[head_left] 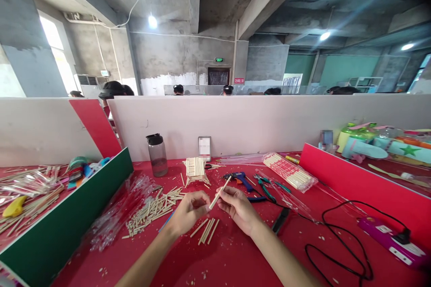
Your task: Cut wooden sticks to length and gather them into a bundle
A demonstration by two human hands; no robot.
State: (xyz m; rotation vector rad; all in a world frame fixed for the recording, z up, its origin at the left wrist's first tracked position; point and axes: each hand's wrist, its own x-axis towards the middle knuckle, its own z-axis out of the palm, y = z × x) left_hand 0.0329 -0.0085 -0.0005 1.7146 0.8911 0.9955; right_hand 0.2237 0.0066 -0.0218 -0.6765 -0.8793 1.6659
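Observation:
Between my two hands a pale wooden stick (pixel 220 192) is held at a slant; whether it is one stick or two side by side I cannot tell. My right hand (pixel 239 207) pinches it along its middle. At its lower end are the closed fingertips of my left hand (pixel 191 210). Below the hands lie several cut wooden sticks (pixel 206 231) on the red tabletop (pixel 215 262). Just beyond them stands a small model built of sticks (pixel 195 169). A heap of short stick pieces (pixel 153 210) is left of my left hand.
A blue glue gun (pixel 240 178), green-handled pliers (pixel 266 188) and a black cutter (pixel 281 220) lie to the right. Farther right are packed sticks (pixel 289 172) and a purple power strip (pixel 392 242) with a black cable. A water bottle (pixel 157 156) and clear wrappers (pixel 117 215) are left.

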